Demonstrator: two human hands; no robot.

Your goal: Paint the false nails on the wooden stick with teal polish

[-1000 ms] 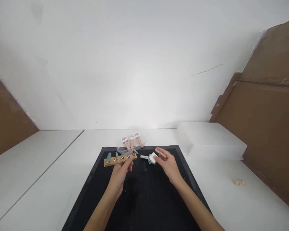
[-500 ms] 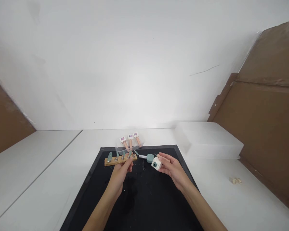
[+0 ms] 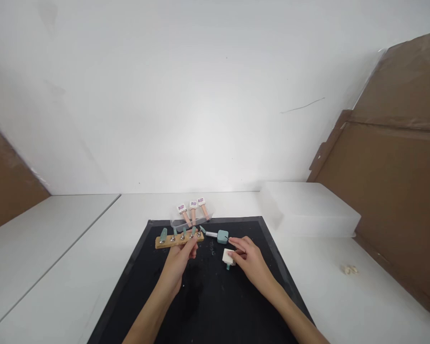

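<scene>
I seem to be at a makeshift work station, more a bare workroom or small lab than a home. In front of me is a plain white table (image 3: 75,248) against a blank white wall (image 3: 186,105), with a black work mat (image 3: 208,296) spread on it. Brown cardboard sheets (image 3: 397,191) lean at both sides like screens. A white foam block (image 3: 308,210) sits to my right, and small tool bits stand in a wooden strip (image 3: 179,238).

text: none legible | labels on three small tags (image 3: 192,206): too small to read
</scene>
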